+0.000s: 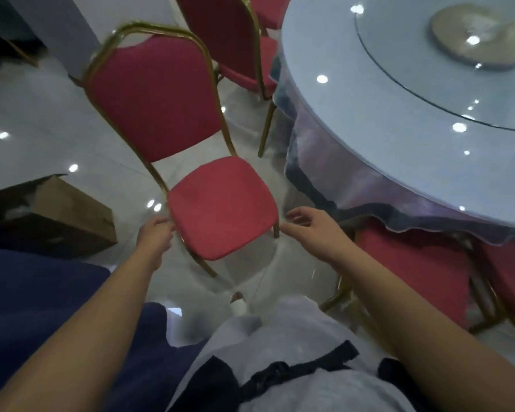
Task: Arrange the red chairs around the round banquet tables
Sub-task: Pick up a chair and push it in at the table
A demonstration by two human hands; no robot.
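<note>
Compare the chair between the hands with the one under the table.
The near chair stands on open floor, back and seat visible; the tucked chair sits under the table, half hidden by cloth. The left hand and right hand flank only the near chair. Both are red with gold frames.

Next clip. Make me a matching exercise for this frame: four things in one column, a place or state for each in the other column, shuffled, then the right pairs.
Things
1. red chair
2. cardboard box
3. round table
4. right hand

Places or states
A. on the floor, far left
B. fingers loosely spread, by the seat corner nearest the table
C. draped in a cloth, upper right
D. gold frame, standing left of the table

Pairs: 1-D, 2-A, 3-C, 4-B
</note>
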